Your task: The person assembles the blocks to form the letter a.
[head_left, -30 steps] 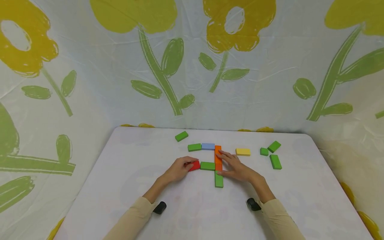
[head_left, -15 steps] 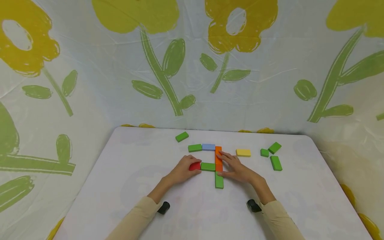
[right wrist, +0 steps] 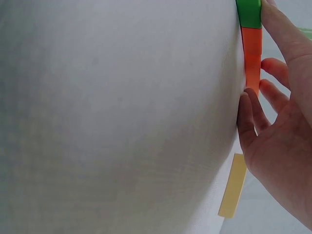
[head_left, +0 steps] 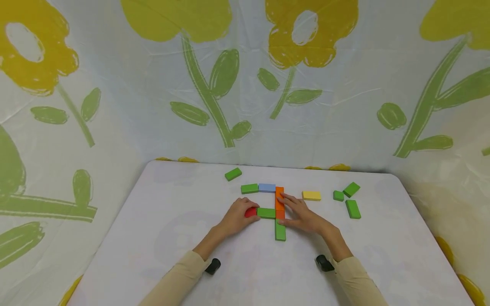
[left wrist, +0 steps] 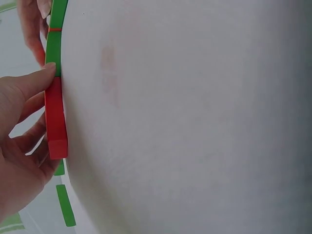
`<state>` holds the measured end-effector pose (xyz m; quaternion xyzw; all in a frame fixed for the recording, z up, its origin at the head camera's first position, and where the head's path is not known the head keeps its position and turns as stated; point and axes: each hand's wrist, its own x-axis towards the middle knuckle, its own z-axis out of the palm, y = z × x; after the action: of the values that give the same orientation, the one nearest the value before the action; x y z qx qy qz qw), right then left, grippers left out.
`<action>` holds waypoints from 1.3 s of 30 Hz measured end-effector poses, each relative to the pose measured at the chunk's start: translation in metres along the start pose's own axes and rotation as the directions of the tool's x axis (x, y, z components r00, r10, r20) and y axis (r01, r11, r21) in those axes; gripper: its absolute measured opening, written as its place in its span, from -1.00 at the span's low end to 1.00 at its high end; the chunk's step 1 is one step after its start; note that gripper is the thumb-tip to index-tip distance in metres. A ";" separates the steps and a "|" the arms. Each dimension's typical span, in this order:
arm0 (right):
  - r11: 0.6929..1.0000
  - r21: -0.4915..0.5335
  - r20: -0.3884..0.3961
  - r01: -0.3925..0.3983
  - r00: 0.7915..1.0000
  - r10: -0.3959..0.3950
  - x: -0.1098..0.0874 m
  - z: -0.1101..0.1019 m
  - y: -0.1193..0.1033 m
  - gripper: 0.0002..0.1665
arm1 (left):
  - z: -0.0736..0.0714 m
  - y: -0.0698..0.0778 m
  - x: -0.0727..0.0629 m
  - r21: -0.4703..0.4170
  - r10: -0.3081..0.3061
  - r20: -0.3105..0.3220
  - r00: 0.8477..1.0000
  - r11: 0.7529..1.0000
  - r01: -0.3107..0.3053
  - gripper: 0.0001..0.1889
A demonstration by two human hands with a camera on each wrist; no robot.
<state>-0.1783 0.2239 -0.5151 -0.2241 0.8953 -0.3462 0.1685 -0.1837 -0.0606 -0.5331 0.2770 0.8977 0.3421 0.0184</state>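
No text, label, brand, number or sign can be read on the blocks [head_left: 266, 213], the worktop [head_left: 264, 272] or the flower-patterned backdrop [head_left: 325, 127] in any view.

Smooth red block [left wrist: 56, 109], matt tabletop [head_left: 252, 272]
The orange blocks [right wrist: 252, 44] look smooth too, the backdrop [head_left: 149, 80] creased and faintly shiny, the sleeves [head_left: 178, 274] matt cloth.

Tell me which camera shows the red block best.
The left wrist view: up close, the red block shows its long side and one end. In the head view it looks small, and the left hand covers part of it. The right wrist view does not show it.
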 end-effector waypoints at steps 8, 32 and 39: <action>1.000 0.006 -0.005 -0.001 1.000 0.001 -0.001 0.000 0.000 -0.02 | -0.001 0.002 -0.001 -0.003 -0.011 -0.002 1.000 1.000 0.011 -0.65; 0.999 0.043 0.015 -0.011 1.000 0.010 0.000 -0.001 0.001 0.01 | -0.043 -0.031 0.027 -0.128 -0.127 -0.117 0.985 0.985 0.112 -0.67; 0.999 0.037 0.010 -0.008 1.000 0.007 -0.001 0.000 0.001 0.01 | -0.051 -0.049 0.048 -0.076 -0.136 -0.179 0.974 0.989 0.124 -0.61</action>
<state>-0.1778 0.2255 -0.5159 -0.2193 0.8887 -0.3611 0.1782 -0.2593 -0.0974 -0.5175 0.1841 0.9003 0.3930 -0.0334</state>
